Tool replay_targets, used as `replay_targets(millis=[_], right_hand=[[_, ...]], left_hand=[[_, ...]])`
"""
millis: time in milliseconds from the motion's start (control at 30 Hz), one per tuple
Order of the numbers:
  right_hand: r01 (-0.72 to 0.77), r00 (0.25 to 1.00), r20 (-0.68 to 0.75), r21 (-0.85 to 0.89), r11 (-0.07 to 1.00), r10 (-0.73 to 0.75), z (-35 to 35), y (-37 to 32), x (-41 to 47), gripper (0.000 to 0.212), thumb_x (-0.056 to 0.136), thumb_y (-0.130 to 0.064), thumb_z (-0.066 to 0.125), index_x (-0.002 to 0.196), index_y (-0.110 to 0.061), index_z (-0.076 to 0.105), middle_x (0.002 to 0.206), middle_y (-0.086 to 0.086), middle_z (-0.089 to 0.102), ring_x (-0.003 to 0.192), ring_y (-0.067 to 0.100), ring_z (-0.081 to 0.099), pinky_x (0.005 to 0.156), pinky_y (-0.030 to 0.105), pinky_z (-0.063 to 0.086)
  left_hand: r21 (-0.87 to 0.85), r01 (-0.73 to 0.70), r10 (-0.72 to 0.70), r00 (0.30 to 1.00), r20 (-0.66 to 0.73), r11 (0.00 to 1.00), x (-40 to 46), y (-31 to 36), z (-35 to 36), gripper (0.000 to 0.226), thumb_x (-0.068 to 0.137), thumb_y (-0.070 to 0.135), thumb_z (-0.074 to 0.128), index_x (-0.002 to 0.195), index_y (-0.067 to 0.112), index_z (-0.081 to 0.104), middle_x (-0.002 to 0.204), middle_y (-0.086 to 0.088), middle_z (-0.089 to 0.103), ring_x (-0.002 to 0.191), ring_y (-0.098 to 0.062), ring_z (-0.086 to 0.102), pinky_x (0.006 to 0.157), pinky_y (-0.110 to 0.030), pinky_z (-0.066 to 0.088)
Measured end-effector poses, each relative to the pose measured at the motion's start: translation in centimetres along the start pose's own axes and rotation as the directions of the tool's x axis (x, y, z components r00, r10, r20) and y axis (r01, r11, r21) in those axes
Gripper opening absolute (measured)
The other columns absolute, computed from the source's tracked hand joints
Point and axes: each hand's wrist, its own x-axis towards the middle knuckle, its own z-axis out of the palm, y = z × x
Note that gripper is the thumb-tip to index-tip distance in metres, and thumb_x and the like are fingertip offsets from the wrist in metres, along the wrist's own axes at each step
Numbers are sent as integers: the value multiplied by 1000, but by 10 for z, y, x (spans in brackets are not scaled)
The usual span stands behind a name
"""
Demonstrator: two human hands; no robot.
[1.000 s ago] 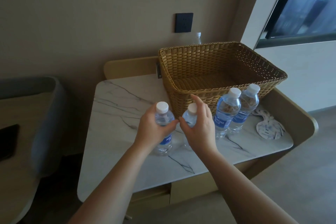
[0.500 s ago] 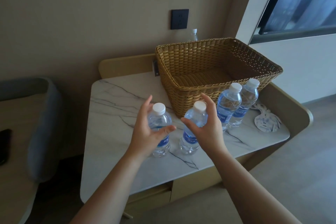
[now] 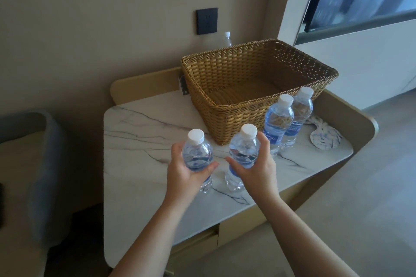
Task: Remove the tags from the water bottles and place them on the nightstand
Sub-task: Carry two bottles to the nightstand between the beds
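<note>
Standing upright at twelve o'clock, one water bottle [image 3: 198, 153] is wrapped by the left hand [image 3: 185, 170]. Another bottle [image 3: 244, 153] is wrapped by the right hand [image 3: 258, 167], just above the table [image 3: 139, 132].

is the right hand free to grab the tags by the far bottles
Probably not yet: the right hand is wrapped around a bottle, and two bottles stand between it and the tags.

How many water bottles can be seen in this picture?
5. One in the left hand, one in the right hand, two standing by the basket front at and, one behind it. More may be hidden there.
</note>
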Motion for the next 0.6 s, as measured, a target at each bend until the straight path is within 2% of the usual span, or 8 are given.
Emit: replay_targets(millis=[67,133,233,333,467,600], right_hand=[[-37,997,-69,-25,999,35,-5,1,-6,87,64,-51,80,132,-42,25,125,-15,51,106,2,49,81,18,40],[-70,988,-136,-23,997,66,-15,0,-12,87,61,-56,79,130,-47,25,118,-23,49,98,-1,52,77,16,41],[-113,970,-216,-5,994,110,-42,2,-20,86,58,-64,74,129,-50,26,114,-26,51,95,1,58,78,23,48],[-142,944,-302,-11,990,132,-77,4,-27,86,56,-70,69,129,-50,29,113,-22,56,92,2,63,74,16,49],[-187,894,-420,-38,982,155,-130,18,-41,82,56,-67,72,126,-51,32,114,-21,57,91,-4,60,74,7,44],[-276,812,-554,-88,957,183,-191,40,-67,81,59,-53,80,125,-50,34,109,-30,55,95,5,62,79,21,50]], left_hand=[[5,-32,32,999,40,999,0,7,2,72,56,46,85,112,32,43,106,25,56,97,17,55,72,0,42],[1,-75,74,993,97,997,-1,17,8,66,55,54,78,109,39,43,107,28,54,100,16,54,72,0,42],[-61,-107,117,971,207,992,-5,33,28,63,56,58,79,108,44,46,103,27,62,97,9,60,71,-3,44],[-124,-88,125,934,333,988,-13,48,61,66,56,61,81,111,45,48,105,25,64,97,2,64,72,-7,47],[-184,-64,145,872,468,981,-34,66,115,67,57,53,85,112,37,51,103,21,66,95,0,66,72,-10,49],[-218,-58,178,794,582,974,-61,86,175,67,55,53,86,109,38,50,101,25,65,90,5,65,72,-11,50]])
